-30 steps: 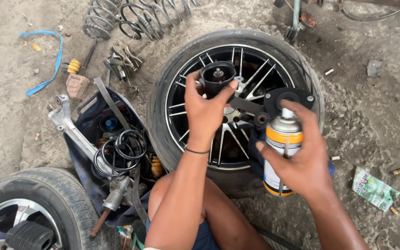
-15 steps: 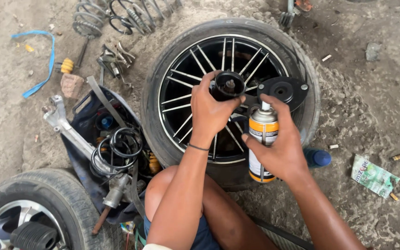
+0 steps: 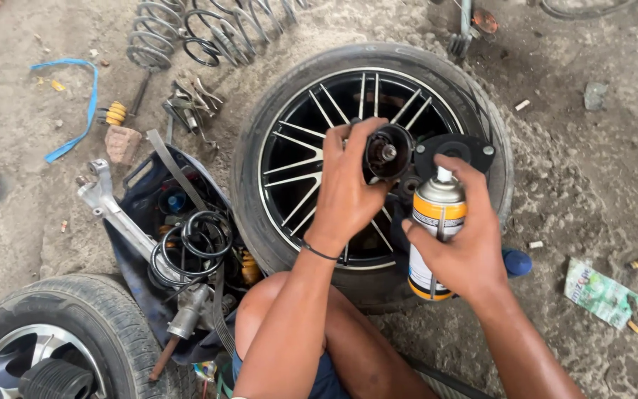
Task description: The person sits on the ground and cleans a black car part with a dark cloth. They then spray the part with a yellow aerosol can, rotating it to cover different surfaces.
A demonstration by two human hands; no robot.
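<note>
left hand point(image 3: 348, 188) fingers are clamping a round black part point(image 3: 388, 151) over the wheel point(image 3: 289, 159); right hand point(image 3: 467, 236) fingers are wrapping a spray can point(image 3: 435, 222), just beside it

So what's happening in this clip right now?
A person sits on sandy ground over a black spoked car wheel lying flat. The left hand holds up a round black cup-shaped metal part, while the right hand grips an orange-and-white spray can just beside it. A second wheel and coil springs lie at the left.
</note>
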